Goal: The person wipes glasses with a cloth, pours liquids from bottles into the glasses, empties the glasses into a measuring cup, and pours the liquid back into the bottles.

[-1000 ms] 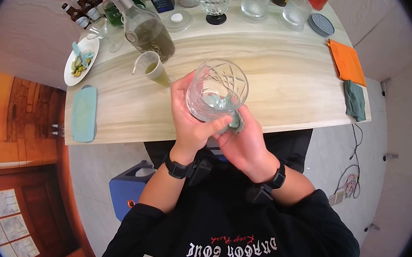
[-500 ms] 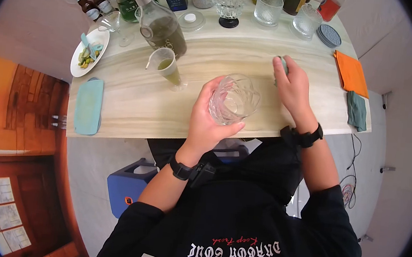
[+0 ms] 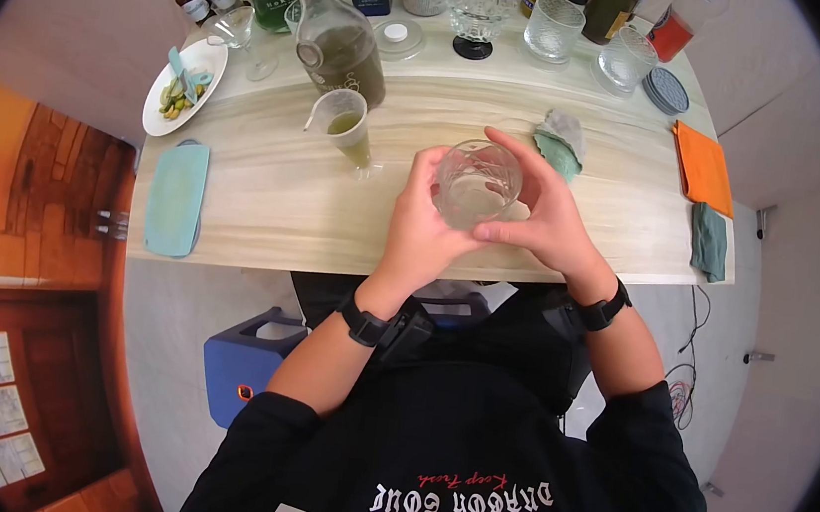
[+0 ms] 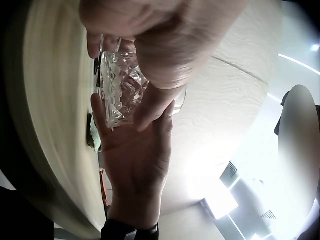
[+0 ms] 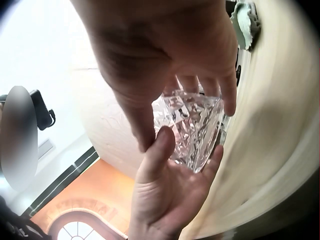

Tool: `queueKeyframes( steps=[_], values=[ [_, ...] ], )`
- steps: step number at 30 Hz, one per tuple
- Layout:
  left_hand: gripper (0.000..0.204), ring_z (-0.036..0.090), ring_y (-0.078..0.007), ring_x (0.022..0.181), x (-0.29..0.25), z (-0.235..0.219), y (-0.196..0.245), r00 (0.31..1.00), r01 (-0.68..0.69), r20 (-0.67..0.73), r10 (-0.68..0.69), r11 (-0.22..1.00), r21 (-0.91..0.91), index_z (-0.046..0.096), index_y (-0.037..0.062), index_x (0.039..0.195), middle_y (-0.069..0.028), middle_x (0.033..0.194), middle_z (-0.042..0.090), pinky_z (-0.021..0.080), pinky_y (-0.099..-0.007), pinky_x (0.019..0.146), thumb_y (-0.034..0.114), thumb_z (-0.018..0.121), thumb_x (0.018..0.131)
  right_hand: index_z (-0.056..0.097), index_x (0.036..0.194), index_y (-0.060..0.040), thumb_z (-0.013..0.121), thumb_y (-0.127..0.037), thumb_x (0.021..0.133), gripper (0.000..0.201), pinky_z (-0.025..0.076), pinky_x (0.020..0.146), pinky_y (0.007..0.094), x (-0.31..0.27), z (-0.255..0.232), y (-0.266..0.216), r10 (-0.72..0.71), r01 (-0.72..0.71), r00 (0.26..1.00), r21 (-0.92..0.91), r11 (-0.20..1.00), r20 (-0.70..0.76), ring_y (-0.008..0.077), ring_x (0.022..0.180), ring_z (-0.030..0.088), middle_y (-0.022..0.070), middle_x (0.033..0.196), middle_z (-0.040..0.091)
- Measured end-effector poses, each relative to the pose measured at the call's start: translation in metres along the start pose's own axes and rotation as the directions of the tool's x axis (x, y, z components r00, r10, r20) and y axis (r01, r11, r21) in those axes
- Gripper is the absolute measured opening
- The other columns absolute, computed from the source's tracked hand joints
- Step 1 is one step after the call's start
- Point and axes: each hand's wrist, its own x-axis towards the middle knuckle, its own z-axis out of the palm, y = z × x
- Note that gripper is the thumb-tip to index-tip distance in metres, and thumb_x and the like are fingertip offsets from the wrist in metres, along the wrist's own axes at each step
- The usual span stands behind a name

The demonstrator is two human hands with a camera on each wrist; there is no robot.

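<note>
Both hands hold a clear cut-glass tumbler [image 3: 478, 189] in front of the body, above the near part of the table. My left hand [image 3: 421, 225] grips its left side, thumb across the front. From the right, my right hand [image 3: 555, 223] curves round the glass, its thumb in front and its fingers behind. The diamond-cut wall of the tumbler [image 5: 192, 125] shows between the hands in the right wrist view. Just beyond the right hand lies a crumpled green-and-grey cloth [image 3: 561, 144] on the table.
Left of the hands stands a small cup of greenish liquid [image 3: 347, 130], with a large bottle [image 3: 342, 61] behind it. Farther left are a white plate [image 3: 152, 111] of green pieces and a teal mat [image 3: 176, 199]. Folded orange cloth [image 3: 703, 169] lies at the right edge.
The right hand moved away rightward with the cloth, left it on the table, and came back to the tumbler. The left hand kept hold of the tumbler throughout.
</note>
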Motion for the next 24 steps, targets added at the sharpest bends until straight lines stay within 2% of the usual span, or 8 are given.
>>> queueKeyframes(
  steps=[3,5,6,8,12,18,21,24],
  values=[
    [0.083,0.059,-0.0239,0.120,0.003,-0.001,0.010,1.000,0.024,0.011,-0.027,0.974,0.223,0.043,0.0025,0.132,-0.0152,0.129,0.059,0.048,-0.0381,0.100,0.017,0.092,0.067,0.039,0.148,-0.0001,0.091,-0.008,0.066,0.098,0.040,0.112,0.0382,0.008,-0.005,0.003,0.030,-0.033,0.999,-0.056,0.998,-0.043,0.0222,0.132,0.050,0.0124,0.140,0.052],
    [0.080,0.062,-0.0256,0.116,0.002,-0.008,0.010,0.996,-0.082,0.014,0.084,0.891,0.447,0.047,0.0023,0.133,-0.0148,0.128,0.061,0.049,-0.0391,0.098,0.018,0.091,0.068,0.043,0.141,0.0012,0.090,-0.003,0.066,0.089,0.042,0.110,0.0362,0.014,-0.011,0.010,-0.048,0.039,0.991,-0.066,0.997,-0.128,0.0210,0.128,0.053,0.0108,0.133,0.055],
    [0.080,0.062,-0.0256,0.116,0.000,-0.013,0.010,0.996,-0.090,0.021,0.090,0.892,0.443,0.047,0.0023,0.133,-0.0148,0.128,0.061,0.049,-0.0391,0.098,0.018,0.091,0.068,0.043,0.141,0.0012,0.090,-0.003,0.066,0.089,0.042,0.110,0.0362,0.018,-0.016,0.011,-0.053,0.043,0.989,-0.071,0.997,-0.135,0.0210,0.128,0.053,0.0108,0.133,0.055],
    [0.073,0.062,-0.0257,0.114,-0.011,-0.029,0.011,0.996,0.077,0.012,-0.092,0.898,0.434,0.053,0.0017,0.130,-0.0138,0.123,0.064,0.049,-0.0395,0.097,0.018,0.090,0.069,0.045,0.137,0.0016,0.088,-0.002,0.066,0.083,0.042,0.110,0.0358,0.029,-0.028,0.015,-0.037,0.011,0.977,-0.122,0.992,-0.208,0.0209,0.126,0.053,0.0106,0.131,0.055],
    [0.045,0.060,-0.0161,0.102,-0.027,-0.058,0.022,0.959,0.271,-0.027,-0.283,0.877,0.396,0.062,0.0047,0.111,-0.0052,0.108,0.067,0.047,-0.0335,0.091,0.015,0.086,0.074,0.047,0.132,0.0020,0.089,-0.005,0.064,0.080,0.048,0.099,0.0332,0.053,-0.042,0.025,-0.079,0.045,0.966,-0.139,0.989,-0.248,0.0172,0.113,0.056,0.0096,0.127,0.055],
    [0.036,0.059,-0.0166,0.090,-0.031,-0.092,0.023,0.967,0.226,-0.199,-0.158,0.894,0.387,0.059,0.0042,0.097,-0.0031,0.094,0.064,0.048,-0.0328,0.084,0.016,0.086,0.076,0.048,0.132,0.0003,0.088,-0.015,0.066,0.079,0.047,0.096,0.0329,0.093,-0.032,0.007,-0.110,-0.005,0.954,-0.381,0.924,-0.280,0.0164,0.112,0.057,0.0097,0.125,0.059],
    [0.030,0.059,-0.0130,0.094,-0.033,-0.106,0.015,0.973,0.190,-0.202,-0.111,0.881,0.434,0.060,0.0057,0.100,-0.0026,0.098,0.064,0.046,-0.0304,0.084,0.010,0.081,0.079,0.046,0.132,0.0015,0.091,-0.028,0.061,0.089,0.046,0.097,0.0338,0.130,-0.031,-0.005,-0.257,0.120,0.928,-0.437,0.891,-0.269,0.0195,0.112,0.060,0.0096,0.117,0.064],
    [0.028,0.059,-0.0120,0.091,-0.036,-0.111,0.009,0.963,0.197,-0.253,-0.089,0.875,0.442,0.060,0.0045,0.100,-0.0034,0.098,0.064,0.047,-0.0286,0.080,0.009,0.079,0.081,0.049,0.130,0.0001,0.089,-0.032,0.060,0.088,0.048,0.096,0.0346,0.171,-0.031,-0.035,-0.431,0.199,0.871,-0.634,0.747,-0.234,0.0252,0.111,0.062,0.0114,0.117,0.065]
  ],
)
